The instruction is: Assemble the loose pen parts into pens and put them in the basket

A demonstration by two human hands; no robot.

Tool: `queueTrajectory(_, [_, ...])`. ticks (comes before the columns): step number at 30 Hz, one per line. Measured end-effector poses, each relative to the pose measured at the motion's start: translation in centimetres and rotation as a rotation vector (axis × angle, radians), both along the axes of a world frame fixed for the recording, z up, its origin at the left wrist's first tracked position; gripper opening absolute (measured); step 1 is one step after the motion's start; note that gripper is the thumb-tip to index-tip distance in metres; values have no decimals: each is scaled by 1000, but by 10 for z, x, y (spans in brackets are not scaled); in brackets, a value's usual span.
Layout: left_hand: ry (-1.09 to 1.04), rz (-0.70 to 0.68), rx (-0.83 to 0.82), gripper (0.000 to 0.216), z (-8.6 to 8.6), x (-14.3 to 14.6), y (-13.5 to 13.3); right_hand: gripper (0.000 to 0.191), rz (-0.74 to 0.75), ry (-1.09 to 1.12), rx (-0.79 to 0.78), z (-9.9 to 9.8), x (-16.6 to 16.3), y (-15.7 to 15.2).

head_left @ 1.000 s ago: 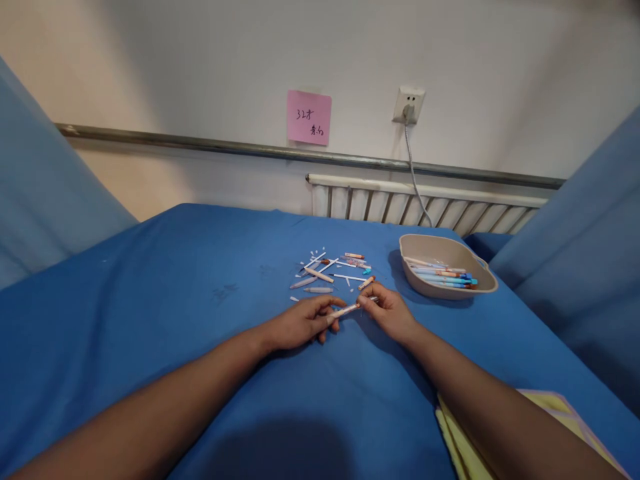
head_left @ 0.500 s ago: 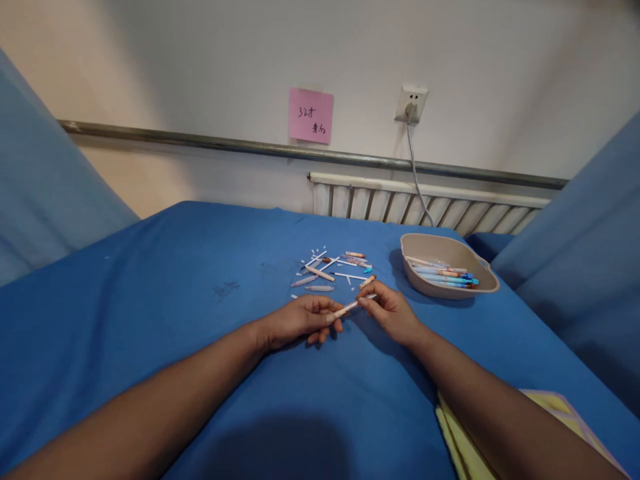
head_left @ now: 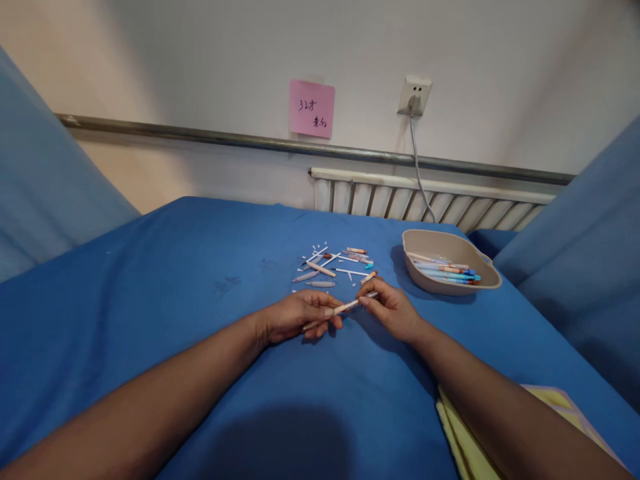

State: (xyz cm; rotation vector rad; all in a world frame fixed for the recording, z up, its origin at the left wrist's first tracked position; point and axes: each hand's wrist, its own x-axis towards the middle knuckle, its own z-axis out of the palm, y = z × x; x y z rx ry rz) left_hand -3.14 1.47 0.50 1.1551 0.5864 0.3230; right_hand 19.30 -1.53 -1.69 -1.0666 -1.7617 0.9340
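Between my two hands is a slim, pale-orange and white pen (head_left: pixel 346 307), tilted up to the right. My left hand (head_left: pixel 300 315) pinches its lower part between thumb and fingers, and the end pokes out below the thumb. At the upper end, my right hand (head_left: pixel 393 310) grips it with thumb and forefinger, hiding part of it. Just beyond my hands lie loose pen parts: a cream pen barrel (head_left: pixel 321 269), a clear barrel (head_left: pixel 321 284), white refills (head_left: pixel 351 271), an orange piece (head_left: pixel 357 251), a small blue piece (head_left: pixel 369 266) and several tiny white bits.
A beige basket (head_left: pixel 457 290) holding several pens stands at the right on the blue cloth (head_left: pixel 240 373). A yellow cloth (head_left: pixel 463 433) lies under my right forearm. Behind are a radiator (head_left: pixel 380 200), a metal rail (head_left: pixel 225 138) and a plugged-in cable (head_left: pixel 416 160).
The pen has shifted in my left hand, and its lower end now shows below the thumb. My right hand stays at the upper end. The view has tilted slightly.
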Motion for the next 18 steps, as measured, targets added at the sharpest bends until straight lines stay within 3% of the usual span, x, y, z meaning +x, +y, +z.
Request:
queueTrajectory(10, [63,13,25,38,3,3,-2,14,-18,28,3,-1,-3,-2])
queueTrajectory(18, [124,41,144,41,7,8,-6,16,-31,8,41,2,-6,-6])
